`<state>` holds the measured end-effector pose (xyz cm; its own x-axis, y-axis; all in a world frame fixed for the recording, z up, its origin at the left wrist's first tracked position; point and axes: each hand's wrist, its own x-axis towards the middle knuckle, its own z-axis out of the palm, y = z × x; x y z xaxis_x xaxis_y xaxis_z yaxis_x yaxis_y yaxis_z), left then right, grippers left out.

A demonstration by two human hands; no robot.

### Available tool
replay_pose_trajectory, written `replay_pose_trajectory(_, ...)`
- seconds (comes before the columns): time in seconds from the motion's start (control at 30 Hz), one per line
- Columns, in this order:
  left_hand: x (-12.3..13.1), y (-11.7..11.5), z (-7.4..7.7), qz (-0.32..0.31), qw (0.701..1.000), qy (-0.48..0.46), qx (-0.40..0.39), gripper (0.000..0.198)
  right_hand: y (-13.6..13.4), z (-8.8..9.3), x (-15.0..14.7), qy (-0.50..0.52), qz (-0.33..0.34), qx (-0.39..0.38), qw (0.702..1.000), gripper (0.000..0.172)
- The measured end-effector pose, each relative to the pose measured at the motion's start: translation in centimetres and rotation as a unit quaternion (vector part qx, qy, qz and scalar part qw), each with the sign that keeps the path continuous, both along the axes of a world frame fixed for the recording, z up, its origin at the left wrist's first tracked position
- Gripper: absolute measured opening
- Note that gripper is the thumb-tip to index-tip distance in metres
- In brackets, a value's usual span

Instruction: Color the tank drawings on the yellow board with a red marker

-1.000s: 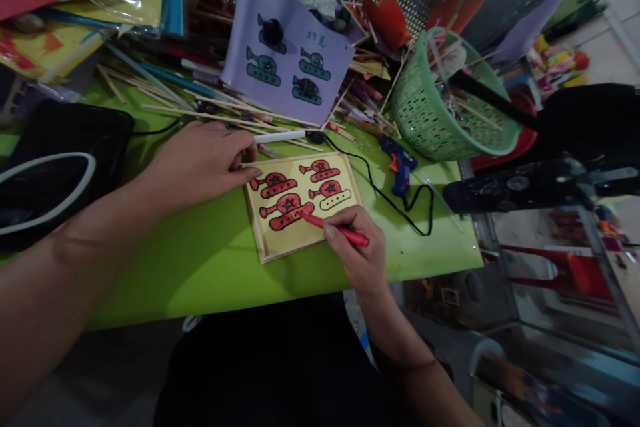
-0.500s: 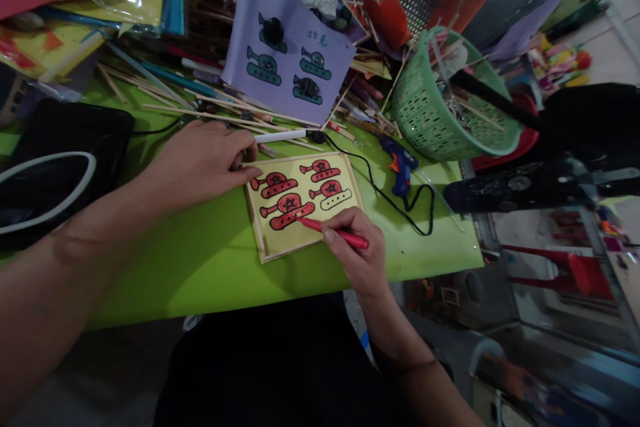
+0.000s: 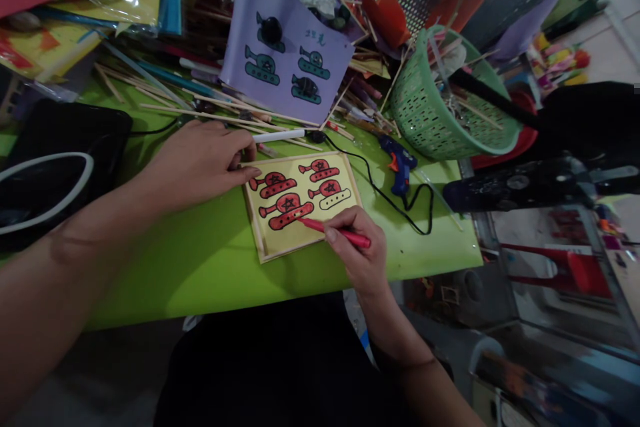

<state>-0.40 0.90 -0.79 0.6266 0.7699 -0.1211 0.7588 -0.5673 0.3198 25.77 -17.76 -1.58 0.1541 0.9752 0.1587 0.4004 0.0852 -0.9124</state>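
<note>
A yellow card point(image 3: 285, 241) in a thin wooden frame lies on the green table, with several tank drawings coloured red; the lower part of the right-hand one is uncoloured. My left hand point(image 3: 205, 157) holds the card's upper left corner, thumb on top and other fingers curled beside the frame. Touching its index finger is a white pen point(image 3: 280, 136). My right hand point(image 3: 357, 247) pinches a red marker point(image 3: 314, 224), whose tip is at the base of the lower left tank.
Behind the card are wooden sticks point(image 3: 170, 109) and a purple sheet point(image 3: 285, 90) with green tanks. A blue glue gun point(image 3: 400, 163) with a black cord, a green basket point(image 3: 425, 127) and a black stand arm point(image 3: 520, 185) are to the right. A black device point(image 3: 107, 133) sits left.
The view has shifted very slightly. The red marker and my right hand have moved a touch to the right relative to the card; my left hand stays at the corner.
</note>
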Motion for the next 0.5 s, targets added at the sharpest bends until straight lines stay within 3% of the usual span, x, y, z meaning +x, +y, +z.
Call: replay_pose_trajectory(0.5,-0.10,0.03,-0.01,-0.009,1.000,-0.012,0.002,0.025,0.14,-0.21,-0.08,-0.008,-0.029,-0.004,1.000,0.006)
